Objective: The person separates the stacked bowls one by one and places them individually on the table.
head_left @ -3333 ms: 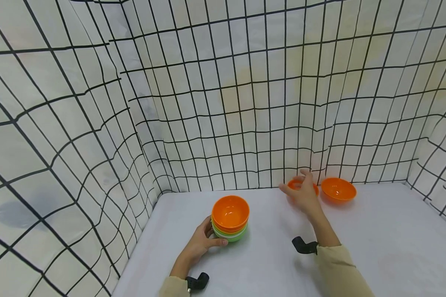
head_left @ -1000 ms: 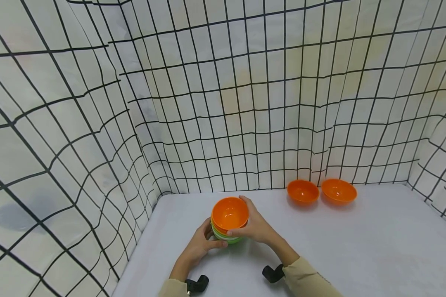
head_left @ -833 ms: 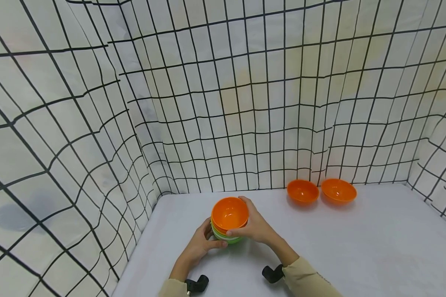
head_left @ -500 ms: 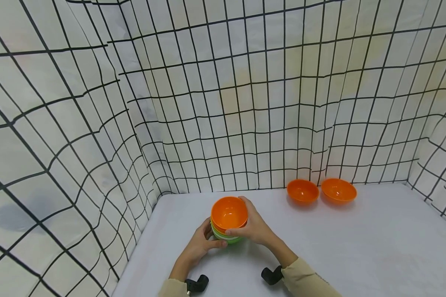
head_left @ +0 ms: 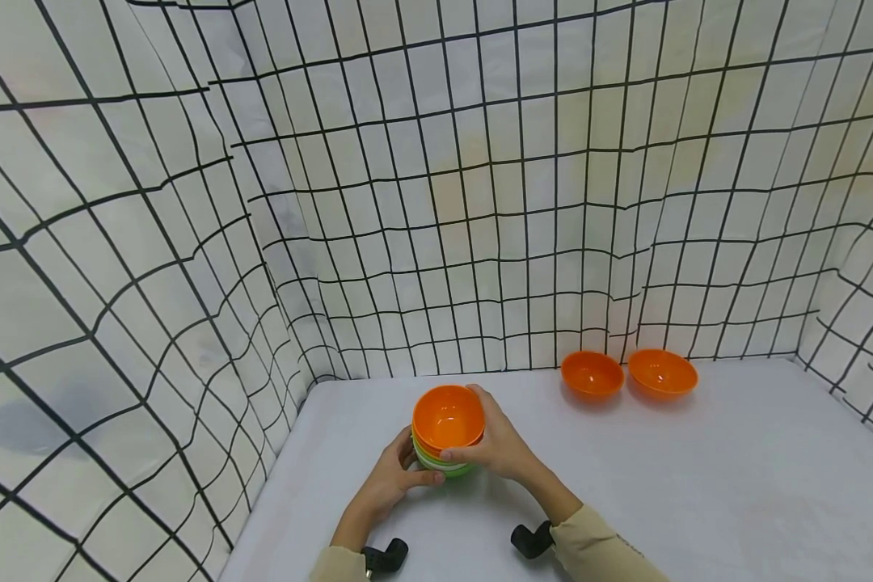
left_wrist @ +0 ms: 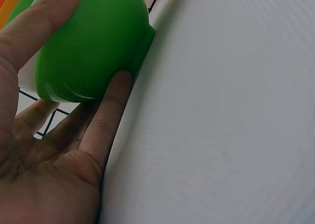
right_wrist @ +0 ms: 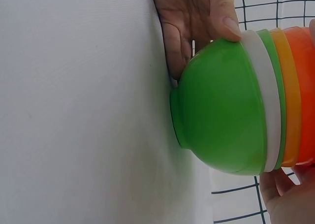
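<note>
A stack of nested bowls stands upright on the white table, left of centre in the head view. Its top bowl is orange [head_left: 449, 416]; in the right wrist view a yellow-orange bowl [right_wrist: 290, 101], a green one, a white bowl [right_wrist: 268, 96] and a green bottom bowl [right_wrist: 221, 106] show beneath. My left hand [head_left: 387, 483] holds the stack low on its left side, thumb in front and fingers behind. From the right, my right hand [head_left: 505, 446] grips the upper bowls, thumb at the front and fingers at the far rim. The right palm hides part of the stack's side.
Two orange bowls stand side by side at the table's back edge, a smaller one [head_left: 592, 375] and a wider one [head_left: 663, 373] to its right. White walls with a black grid [head_left: 473, 242] enclose the back and sides of the white table [head_left: 698, 485].
My right hand has come from the smaller orange bowl at the back over to the stack and now grips it. Over the last second both hands have stayed nearly still.
</note>
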Action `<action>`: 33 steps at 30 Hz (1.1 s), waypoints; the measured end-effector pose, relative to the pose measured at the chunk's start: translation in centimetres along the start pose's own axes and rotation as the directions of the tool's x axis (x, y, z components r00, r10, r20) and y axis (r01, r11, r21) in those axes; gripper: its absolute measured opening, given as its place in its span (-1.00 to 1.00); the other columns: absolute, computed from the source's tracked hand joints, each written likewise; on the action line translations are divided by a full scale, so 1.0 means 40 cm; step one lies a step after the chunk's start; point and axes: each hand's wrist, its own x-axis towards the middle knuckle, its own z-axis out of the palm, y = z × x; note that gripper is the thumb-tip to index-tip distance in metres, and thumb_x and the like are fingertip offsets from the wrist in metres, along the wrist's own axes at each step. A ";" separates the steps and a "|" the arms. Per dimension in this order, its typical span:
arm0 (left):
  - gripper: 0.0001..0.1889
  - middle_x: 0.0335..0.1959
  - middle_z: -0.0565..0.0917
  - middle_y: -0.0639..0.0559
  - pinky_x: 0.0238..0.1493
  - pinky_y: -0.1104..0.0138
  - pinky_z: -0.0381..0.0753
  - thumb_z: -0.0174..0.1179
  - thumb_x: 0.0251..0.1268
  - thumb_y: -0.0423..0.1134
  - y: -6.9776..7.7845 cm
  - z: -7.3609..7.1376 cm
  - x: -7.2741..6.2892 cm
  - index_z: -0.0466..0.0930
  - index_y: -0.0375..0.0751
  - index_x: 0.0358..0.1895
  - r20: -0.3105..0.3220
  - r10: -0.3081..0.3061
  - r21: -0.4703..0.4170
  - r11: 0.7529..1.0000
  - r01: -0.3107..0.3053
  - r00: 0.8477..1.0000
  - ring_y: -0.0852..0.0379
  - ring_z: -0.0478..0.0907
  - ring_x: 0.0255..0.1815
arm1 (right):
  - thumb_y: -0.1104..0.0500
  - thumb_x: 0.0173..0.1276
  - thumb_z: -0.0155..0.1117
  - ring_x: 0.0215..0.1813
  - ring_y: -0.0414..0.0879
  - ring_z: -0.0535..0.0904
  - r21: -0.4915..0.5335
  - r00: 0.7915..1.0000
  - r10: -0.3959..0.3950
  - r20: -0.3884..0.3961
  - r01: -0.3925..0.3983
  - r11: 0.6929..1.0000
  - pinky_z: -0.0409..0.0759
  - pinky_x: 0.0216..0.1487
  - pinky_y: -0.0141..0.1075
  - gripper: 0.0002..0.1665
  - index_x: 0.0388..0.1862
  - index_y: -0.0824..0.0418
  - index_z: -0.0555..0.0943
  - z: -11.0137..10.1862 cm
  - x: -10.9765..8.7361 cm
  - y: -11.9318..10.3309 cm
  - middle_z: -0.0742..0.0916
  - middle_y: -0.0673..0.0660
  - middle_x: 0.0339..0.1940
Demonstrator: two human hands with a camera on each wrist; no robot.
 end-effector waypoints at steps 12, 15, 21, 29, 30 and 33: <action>0.04 0.60 0.30 -0.04 0.62 -0.12 0.22 0.60 0.02 -0.11 0.001 0.000 -0.001 0.17 0.11 0.59 -0.002 0.002 0.002 1.000 -0.002 1.000 -0.23 0.18 0.63 | -0.02 0.02 0.71 0.34 -0.03 0.53 -0.012 1.000 -0.003 -0.007 0.003 1.000 0.62 0.39 0.00 0.15 0.51 -0.05 0.23 0.000 0.003 0.003 0.55 -0.04 0.36; 0.04 0.61 0.29 -0.04 0.62 -0.12 0.21 0.60 0.02 -0.09 0.001 0.000 -0.001 0.17 0.11 0.59 -0.003 0.003 0.007 1.000 -0.003 1.000 -0.23 0.18 0.64 | -0.06 0.02 0.71 0.35 -0.01 0.52 -0.028 1.000 0.006 -0.014 -0.007 1.000 0.62 0.39 0.02 0.18 0.53 -0.04 0.21 0.000 0.001 0.003 0.54 -0.02 0.37; 0.04 0.60 0.30 -0.03 0.62 -0.13 0.21 0.61 0.01 -0.09 0.000 0.000 0.000 0.18 0.11 0.59 -0.004 0.001 0.011 1.000 -0.001 1.000 -0.22 0.18 0.63 | -0.08 0.00 0.72 0.36 0.00 0.51 -0.040 1.000 0.013 -0.025 -0.014 0.999 0.62 0.39 0.03 0.22 0.55 -0.04 0.19 0.000 -0.002 0.001 0.52 0.00 0.39; 0.03 0.61 0.29 -0.04 0.64 -0.14 0.17 0.60 0.02 -0.09 0.002 0.000 0.000 0.18 0.12 0.59 0.001 0.001 0.001 1.000 -0.001 1.000 -0.22 0.17 0.64 | -0.07 -0.01 0.72 0.34 -0.01 0.52 -0.032 0.999 0.015 -0.037 -0.016 0.999 0.62 0.39 0.02 0.23 0.55 -0.05 0.19 -0.005 -0.002 -0.008 0.53 -0.02 0.38; 0.03 0.61 0.29 -0.04 0.64 -0.15 0.17 0.60 0.03 -0.09 0.002 0.000 0.000 0.18 0.12 0.59 0.003 0.002 0.001 1.000 -0.002 1.000 -0.23 0.16 0.64 | -0.07 0.00 0.72 0.34 0.00 0.52 -0.029 0.999 0.011 -0.035 -0.012 0.999 0.62 0.39 0.03 0.22 0.55 -0.04 0.19 -0.006 -0.002 -0.009 0.54 -0.01 0.38; 0.03 0.61 0.29 -0.03 0.64 -0.13 0.18 0.60 0.03 -0.09 0.002 -0.001 -0.001 0.18 0.12 0.59 0.007 0.000 -0.001 1.000 0.000 1.000 -0.22 0.17 0.64 | -0.08 0.01 0.71 0.34 0.00 0.53 -0.029 0.999 0.017 -0.035 -0.018 0.999 0.63 0.38 0.03 0.22 0.55 -0.06 0.18 -0.008 -0.001 -0.013 0.55 -0.02 0.37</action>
